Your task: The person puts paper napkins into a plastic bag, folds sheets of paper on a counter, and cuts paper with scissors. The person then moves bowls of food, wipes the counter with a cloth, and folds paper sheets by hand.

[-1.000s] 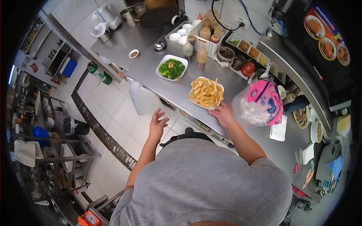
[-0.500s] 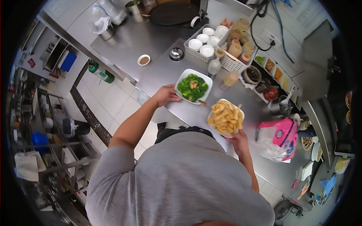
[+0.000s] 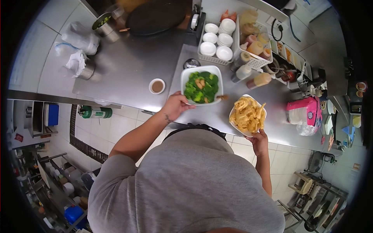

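My left hand (image 3: 177,105) grips the near left edge of a white square bowl of broccoli (image 3: 201,87) with brown pieces on top. My right hand (image 3: 259,141) is closed on the near right edge of a white dish heaped with golden fried strips (image 3: 247,115). Both dishes are at the front part of the steel counter (image 3: 128,73), apart from each other. A small brown piece sticks out at the right rim of the broccoli bowl. Left of that bowl sits a small cup of brown sauce (image 3: 157,86).
Behind the bowls are a silver bell (image 3: 191,64), a basket of white cups (image 3: 216,59) and squeeze bottles (image 3: 259,80). A pink bag (image 3: 307,110) lies at the right. Metal pots and a dark round pan (image 3: 156,17) stand at the back left.
My left hand has come up from beside the counter to the broccoli bowl and taken hold of it. My right hand stays on the fried food's dish. The view has turned and shifted.
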`<state>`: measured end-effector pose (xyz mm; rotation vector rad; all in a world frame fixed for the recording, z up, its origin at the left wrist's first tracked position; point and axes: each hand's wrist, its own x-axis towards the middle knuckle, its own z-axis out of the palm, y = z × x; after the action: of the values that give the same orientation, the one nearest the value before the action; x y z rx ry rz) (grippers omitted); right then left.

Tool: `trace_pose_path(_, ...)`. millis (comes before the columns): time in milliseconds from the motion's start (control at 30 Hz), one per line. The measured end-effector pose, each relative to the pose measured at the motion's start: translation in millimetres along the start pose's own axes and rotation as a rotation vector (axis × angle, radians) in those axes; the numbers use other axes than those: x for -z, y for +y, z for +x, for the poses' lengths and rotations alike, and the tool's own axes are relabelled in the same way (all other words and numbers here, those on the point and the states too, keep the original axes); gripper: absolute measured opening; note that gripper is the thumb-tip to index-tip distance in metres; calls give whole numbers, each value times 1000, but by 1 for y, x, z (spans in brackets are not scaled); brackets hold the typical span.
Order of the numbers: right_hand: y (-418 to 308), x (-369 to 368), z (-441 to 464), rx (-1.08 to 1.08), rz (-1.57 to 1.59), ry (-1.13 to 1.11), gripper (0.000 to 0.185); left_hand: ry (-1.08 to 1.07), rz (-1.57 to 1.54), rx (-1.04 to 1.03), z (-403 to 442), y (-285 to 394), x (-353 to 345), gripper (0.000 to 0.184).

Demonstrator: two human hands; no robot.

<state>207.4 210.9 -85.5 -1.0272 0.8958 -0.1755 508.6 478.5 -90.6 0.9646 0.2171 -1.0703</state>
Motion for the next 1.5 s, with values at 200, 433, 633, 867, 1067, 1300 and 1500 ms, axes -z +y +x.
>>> trace_pose_path(200, -13, -142, 34, -24, -55, -273, 59, 250, -44, -337, -36, 92, 122, 36)
trace_pose_path(433, -8, -353, 140, -78, -95, -594, 52, 631, -318, -535, 11, 163, 250, 32)
trace_pose_path(633, 13, -464, 209, -134, -226, -547, 41, 506, -387, -526, 49, 201, 299, 34)
trace_pose_path(867, 51, -491, 234, -67, -298, -521, 44, 617, 25, -566, -21, 158, 253, 60)
trace_pose_path(1067, 22, -346, 150, 499, -751, -598, 26, 449, 311, -412, -74, 37, 164, 51)
trace_pose_path(1300, 10, -37, 35, -188, -981, -225, 24, -360, 701, -327, -7, 17, 6, 29)
trace_pose_path(1500, 89, 227, -125, -350, -742, 816, 38, -632, 934, -527, 47, 16, -146, 29)
